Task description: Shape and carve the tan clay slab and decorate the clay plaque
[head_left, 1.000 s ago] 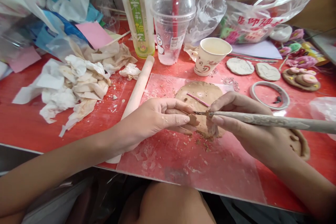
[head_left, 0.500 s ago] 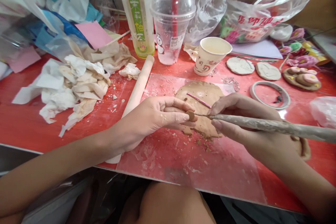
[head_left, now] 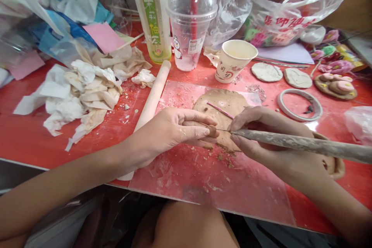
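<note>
Between the thumb and fingers of my left hand (head_left: 180, 128) is a small brown clay piece (head_left: 212, 130). My right hand (head_left: 270, 131) grips a clay-smeared tool handle (head_left: 293, 141) near its front end. The tool's thin metal tip (head_left: 223, 130) reaches the clay piece; whether it goes into it I cannot tell. Beneath both hands a flat brown clay slab (head_left: 223, 102) lies on a clear plastic sheet (head_left: 215, 197), with a thin pink stick (head_left: 220, 110) on top. Another brown clay form (head_left: 334, 162) is partly hidden behind my right wrist.
To the left are a rolling pin (head_left: 154, 97) and crumpled tissues (head_left: 84, 89). Along the back stand a green bottle (head_left: 152, 19), a domed plastic cup (head_left: 190, 27) and a paper cup (head_left: 235, 62). A tape roll (head_left: 316, 114) and pale clay discs (head_left: 266, 72) lie at right.
The tool's handle has tilted slightly, its rear end lower. The clay piece has turned a little in my left fingers, and both hands stay in nearly the same place.
</note>
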`<control>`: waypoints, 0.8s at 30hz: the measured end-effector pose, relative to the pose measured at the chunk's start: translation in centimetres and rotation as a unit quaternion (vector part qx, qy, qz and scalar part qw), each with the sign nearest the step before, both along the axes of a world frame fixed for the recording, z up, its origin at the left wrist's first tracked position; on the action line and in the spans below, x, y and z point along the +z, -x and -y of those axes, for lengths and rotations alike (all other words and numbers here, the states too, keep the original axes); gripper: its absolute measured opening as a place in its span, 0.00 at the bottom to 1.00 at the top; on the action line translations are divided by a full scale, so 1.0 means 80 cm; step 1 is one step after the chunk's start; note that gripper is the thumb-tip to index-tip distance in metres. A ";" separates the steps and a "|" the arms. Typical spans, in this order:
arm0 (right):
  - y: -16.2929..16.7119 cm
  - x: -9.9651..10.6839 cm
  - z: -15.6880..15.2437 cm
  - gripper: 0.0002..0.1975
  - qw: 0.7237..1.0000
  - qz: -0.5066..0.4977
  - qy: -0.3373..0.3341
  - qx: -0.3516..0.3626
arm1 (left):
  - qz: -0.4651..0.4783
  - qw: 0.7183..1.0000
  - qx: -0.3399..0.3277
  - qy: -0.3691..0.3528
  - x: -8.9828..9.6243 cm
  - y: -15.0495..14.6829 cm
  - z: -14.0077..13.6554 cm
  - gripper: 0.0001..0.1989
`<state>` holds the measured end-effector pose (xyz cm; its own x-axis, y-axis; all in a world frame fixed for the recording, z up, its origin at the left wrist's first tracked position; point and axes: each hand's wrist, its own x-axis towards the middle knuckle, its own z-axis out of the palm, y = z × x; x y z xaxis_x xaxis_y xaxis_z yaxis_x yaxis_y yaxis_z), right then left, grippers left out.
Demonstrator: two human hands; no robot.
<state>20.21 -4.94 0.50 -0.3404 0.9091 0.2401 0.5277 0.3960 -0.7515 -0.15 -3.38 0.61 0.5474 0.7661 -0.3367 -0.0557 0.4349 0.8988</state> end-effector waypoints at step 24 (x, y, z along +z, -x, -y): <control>0.000 0.002 0.001 0.06 0.999 0.023 -0.014 0.021 | -0.054 0.998 -0.004 -0.012 0.003 -0.002 0.000 0.08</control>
